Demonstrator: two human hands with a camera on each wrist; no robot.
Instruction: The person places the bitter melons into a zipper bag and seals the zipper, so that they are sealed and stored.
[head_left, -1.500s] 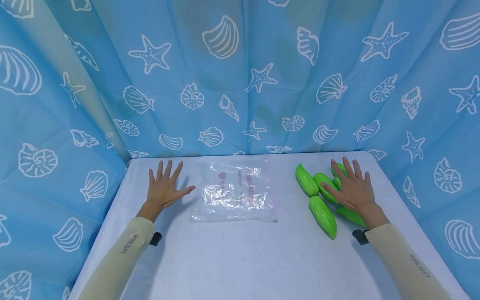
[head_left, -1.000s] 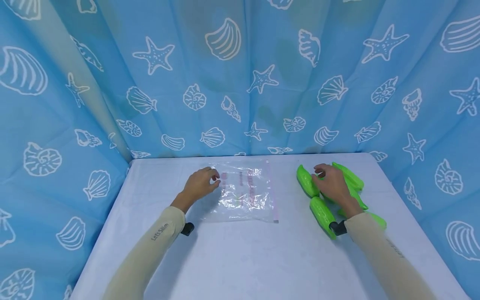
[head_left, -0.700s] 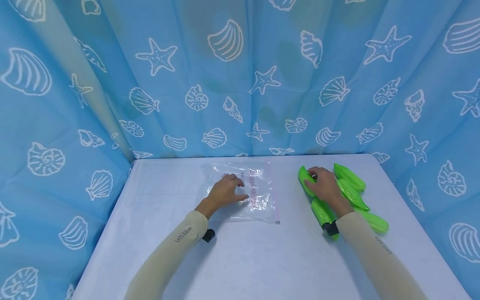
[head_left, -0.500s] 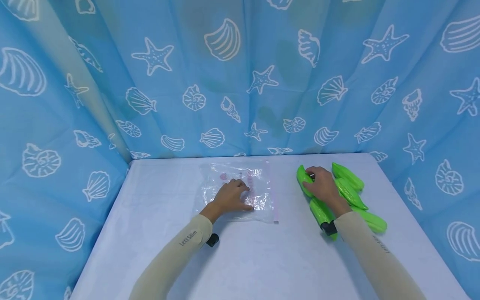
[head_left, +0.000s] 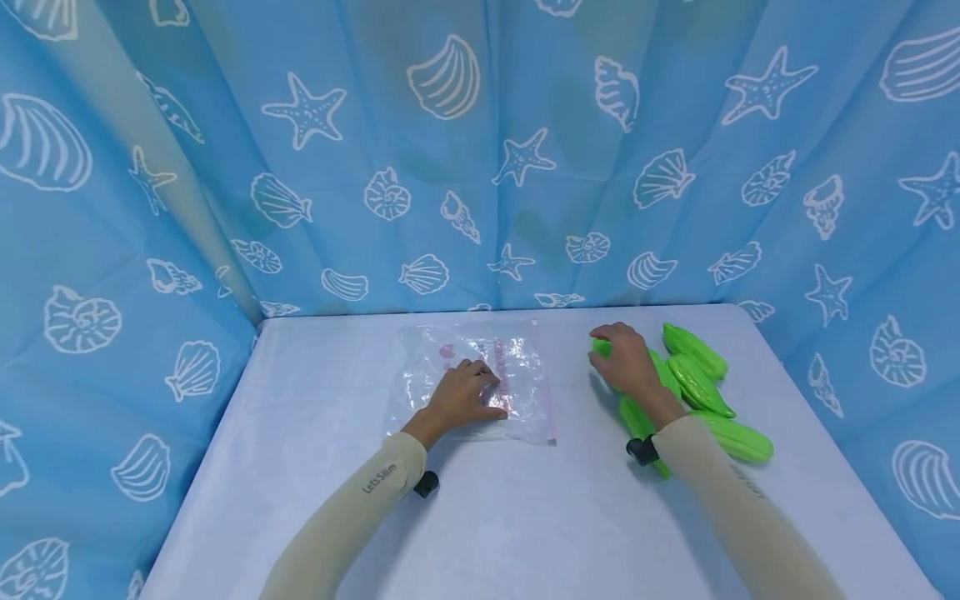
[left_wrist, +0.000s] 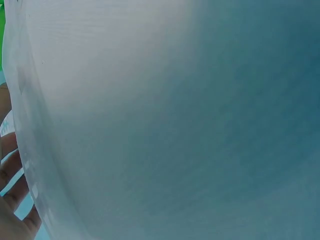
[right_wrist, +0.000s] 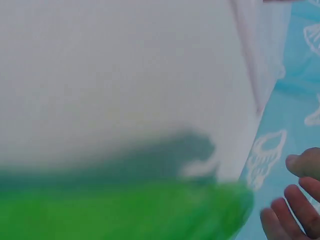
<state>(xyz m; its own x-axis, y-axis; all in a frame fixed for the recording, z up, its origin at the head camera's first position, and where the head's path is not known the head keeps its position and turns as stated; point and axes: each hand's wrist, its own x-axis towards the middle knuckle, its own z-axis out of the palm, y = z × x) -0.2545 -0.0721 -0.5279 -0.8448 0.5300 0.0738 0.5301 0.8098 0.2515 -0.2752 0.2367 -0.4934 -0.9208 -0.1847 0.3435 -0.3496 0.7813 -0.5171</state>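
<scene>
A clear plastic bag (head_left: 528, 358) with pink-red print lies flat at the back middle of the white table. Over its lower part is my left hand (head_left: 459, 395), fingers loosely bent and thumb apart; whether it touches the bag I cannot tell. Several glossy green, long, pointed vegetable-like pieces (head_left: 738, 437) lie at the right. My right hand (head_left: 628, 360) is over the leftmost green piece (head_left: 600, 345), partly hiding it, with thumb and fingers apart. In the right wrist view, my fingers (right_wrist: 297, 210) are bent and hold nothing; a blurred green piece (right_wrist: 120, 212) fills the bottom.
The white table (head_left: 495, 517) ends at the back against a blue curtain (head_left: 555, 208) with white shells and starfish, which also hangs along both sides. Small black wrist cameras sit under both sleeves.
Both hands came inward from spread positions at the sides. My left hand moved right over the bag and stopped; my right hand moved left across the green pieces.
</scene>
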